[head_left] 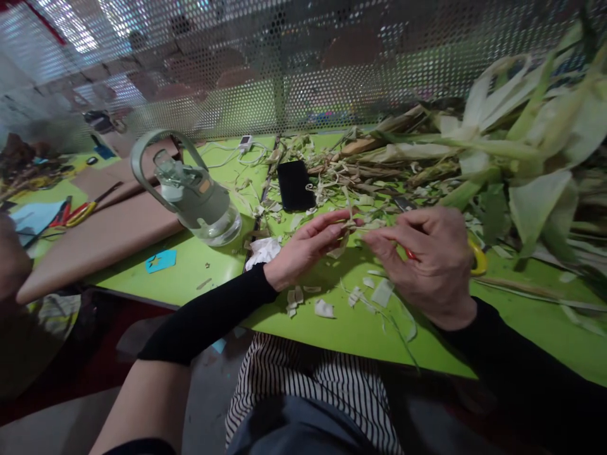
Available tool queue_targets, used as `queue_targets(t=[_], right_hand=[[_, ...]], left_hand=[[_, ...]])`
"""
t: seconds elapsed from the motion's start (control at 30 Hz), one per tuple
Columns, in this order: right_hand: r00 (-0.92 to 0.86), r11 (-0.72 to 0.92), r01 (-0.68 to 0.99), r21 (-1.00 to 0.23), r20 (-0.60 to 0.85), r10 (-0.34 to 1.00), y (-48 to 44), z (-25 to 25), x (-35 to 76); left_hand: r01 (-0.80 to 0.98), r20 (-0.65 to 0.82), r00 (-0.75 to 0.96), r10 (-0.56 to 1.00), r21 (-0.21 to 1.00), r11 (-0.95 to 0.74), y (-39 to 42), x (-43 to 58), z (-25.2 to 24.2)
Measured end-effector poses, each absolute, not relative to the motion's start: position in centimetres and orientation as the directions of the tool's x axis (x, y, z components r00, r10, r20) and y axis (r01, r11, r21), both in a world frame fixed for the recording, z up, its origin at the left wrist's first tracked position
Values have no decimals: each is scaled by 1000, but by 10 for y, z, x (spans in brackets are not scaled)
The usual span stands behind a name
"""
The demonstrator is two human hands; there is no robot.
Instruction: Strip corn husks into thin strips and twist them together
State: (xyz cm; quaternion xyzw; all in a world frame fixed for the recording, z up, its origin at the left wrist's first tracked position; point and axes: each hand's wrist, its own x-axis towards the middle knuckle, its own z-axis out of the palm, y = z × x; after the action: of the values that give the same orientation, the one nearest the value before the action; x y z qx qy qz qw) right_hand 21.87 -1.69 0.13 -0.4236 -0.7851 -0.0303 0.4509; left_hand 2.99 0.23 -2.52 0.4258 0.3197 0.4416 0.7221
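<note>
My left hand (pixel 310 246) pinches a pale, knotted strip of corn husk (pixel 349 222) between thumb and fingers. Opposite it, my right hand (pixel 424 262) has its thumb and forefinger closed on the strip's other end. Around and behind the right hand show parts of a red-and-yellow-handled tool that looks like scissors (pixel 478 258), with a metal tip above the knuckles; whether the hand grips it or it lies on the table is hidden. Small husk scraps (pixel 325 308) and thin shreds lie on the green table below both hands.
A black phone (pixel 294 186) lies ahead, among husk shreds. Corn husks (pixel 521 145) pile up at the right and back. To the left are a water bottle (pixel 203 202), brown padded material (pixel 114 240), red-and-yellow tools (pixel 78 213) and another person's arm (pixel 12 259). A perforated screen (pixel 237 69) stands behind.
</note>
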Motion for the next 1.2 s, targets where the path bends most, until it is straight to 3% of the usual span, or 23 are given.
queue_targets(t=[0.37,0.7,0.8,0.97,1.03,1.2], right_hand=[[-388,631,725,-277,593,706,-8,-13,218],[-437,681,674,-285,590,679,-6,-11,219],[-434,677,673,-297,583,687,-6,-8,221],[-269,601,719,-349,658,704,-11,-6,219],[-317,624,692,-361,625,714,-12,-8,217],[-469,671,715,-194,579,667,-13,-19,211]], left_hand=[[-384,-242,357,902,842,379,3,32,-20],[-223,-44,393,918,964,142,2,27,-22],[-226,-61,442,895,958,177,4,26,-22],[-290,-66,432,900,934,207,8,29,-29],[-317,-49,407,912,929,192,9,31,-33],[-410,-17,397,918,891,194,6,34,-37]])
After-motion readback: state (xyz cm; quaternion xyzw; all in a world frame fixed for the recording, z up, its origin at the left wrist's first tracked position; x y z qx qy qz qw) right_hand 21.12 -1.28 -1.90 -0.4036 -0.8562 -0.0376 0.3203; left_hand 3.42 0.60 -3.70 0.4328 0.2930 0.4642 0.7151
